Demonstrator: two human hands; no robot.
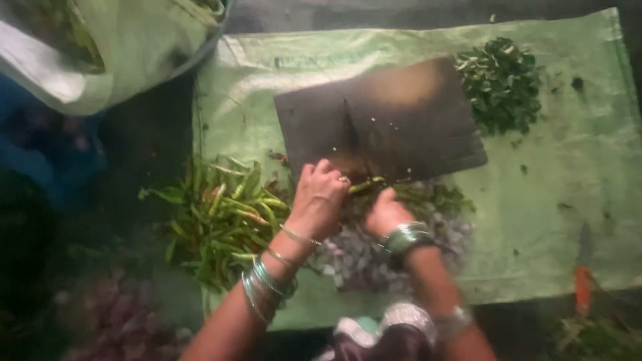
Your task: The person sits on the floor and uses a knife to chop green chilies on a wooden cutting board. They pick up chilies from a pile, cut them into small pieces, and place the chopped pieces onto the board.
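A dark cutting board (401,113) lies on a green sheet (568,200), and a thin upright blade (348,130) rises from it. At the board's near edge my left hand (321,200) and my right hand (384,214) meet, both closed around a small bunch of green chillies (364,186) that shows between them. Both wrists carry several bangles. The fingertips of my right hand are hidden under the bunch.
A heap of whole green chillies (221,217) lies left of my hands. Pale purple chopped pieces (361,261) sit below them, and chopped green leaves (501,83) lie beside the board's far right. A white sack (120,47) is top left, an orange-handled tool (583,287) lower right.
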